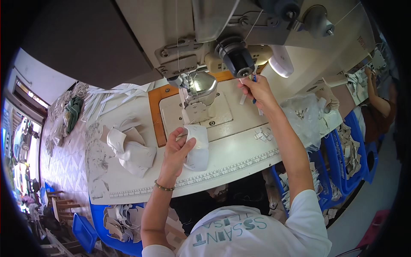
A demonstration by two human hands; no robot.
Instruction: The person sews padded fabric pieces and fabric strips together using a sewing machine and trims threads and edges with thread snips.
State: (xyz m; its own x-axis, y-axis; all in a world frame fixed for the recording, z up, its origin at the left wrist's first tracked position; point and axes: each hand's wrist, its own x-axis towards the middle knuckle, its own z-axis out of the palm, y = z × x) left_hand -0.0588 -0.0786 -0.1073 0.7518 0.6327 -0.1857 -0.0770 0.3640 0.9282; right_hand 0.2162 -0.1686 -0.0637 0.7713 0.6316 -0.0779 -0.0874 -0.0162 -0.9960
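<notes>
My left hand (174, 150) pinches a curved white leather-like piece (198, 150) between thumb and fingers, just in front of the sewing machine's (199, 88) presser area. My right hand (258, 93) is raised by the machine's black round knob (238, 60), closed around a slim blue tool (254, 102); its tip and exact kind are hidden by the fingers. On the table left of my left hand lies a loose stack of similar white curved pieces (136, 157).
A printed ruler strip (214, 172) runs along the table's front edge. White strips (115, 97) lie at the back left. A clear plastic bag (302, 118) and small metal pieces (263, 135) are at the right. Blue baskets (347, 182) hold cut pieces; another person's arm (379, 100) is at far right.
</notes>
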